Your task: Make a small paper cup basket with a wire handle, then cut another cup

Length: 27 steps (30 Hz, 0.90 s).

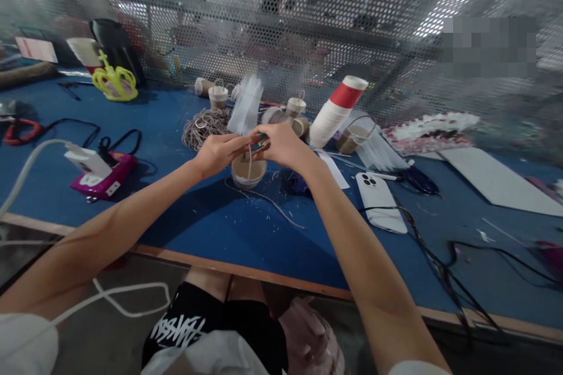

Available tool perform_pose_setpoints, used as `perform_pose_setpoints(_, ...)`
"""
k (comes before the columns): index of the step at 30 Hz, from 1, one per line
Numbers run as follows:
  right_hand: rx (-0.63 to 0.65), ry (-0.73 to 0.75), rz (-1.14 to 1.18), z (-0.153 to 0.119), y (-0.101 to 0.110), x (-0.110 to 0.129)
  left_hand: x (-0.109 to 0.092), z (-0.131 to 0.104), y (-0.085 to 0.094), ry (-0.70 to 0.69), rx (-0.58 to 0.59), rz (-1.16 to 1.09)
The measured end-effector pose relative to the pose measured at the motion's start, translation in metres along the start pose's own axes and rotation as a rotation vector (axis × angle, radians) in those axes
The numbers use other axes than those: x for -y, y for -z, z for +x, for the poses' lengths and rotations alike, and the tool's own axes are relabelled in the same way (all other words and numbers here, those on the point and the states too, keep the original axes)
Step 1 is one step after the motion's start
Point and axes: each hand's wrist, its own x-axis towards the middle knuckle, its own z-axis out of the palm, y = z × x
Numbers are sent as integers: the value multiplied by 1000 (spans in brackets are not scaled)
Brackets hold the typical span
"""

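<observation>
A paper cup (248, 180) with a white rim band and brown inside stands on the blue table, directly below both hands. A pale cord (250, 163) rises along the cup's near side to the fingertips. My left hand (220, 153) reaches in from the left, its fingers closed together at the cord's upper end. Over the far rim, my right hand (281, 143) is bent with its fingers pinched. Something small and blue-green shows between its fingers, too hidden to name. A loose length of cord (277, 205) trails on the table right of the cup.
Behind the hands lie a heap of grey-brown cord (204, 129), clear plastic strips (246, 106) and several cord-handled cups. A leaning stack of paper cups (336, 108) stands right. Nearby are a white phone (380, 202), black cables (428, 246) and a purple power strip (105, 179).
</observation>
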Motion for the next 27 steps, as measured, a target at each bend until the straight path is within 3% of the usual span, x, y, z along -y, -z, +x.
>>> perform_pose_setpoints(3, 25, -46, 103, 1, -1, -5, -3, 2, 2, 54, -18, 21)
perform_pose_setpoints(6, 14, 15, 136, 2, 0, -9, -7, 6, 4, 158, -18, -52)
perform_pose_setpoints(12, -10, 223, 146, 0, 3, -19, -5, 10, 7, 401, 202, -313)
perform_pose_setpoints(18, -149, 341, -24, -5, -10, -39, 0, 10, 8, 427, 263, -487)
perform_pose_setpoints(27, -254, 100, 177, -16, -25, -44, -9, 12, 7, 389, 192, -463)
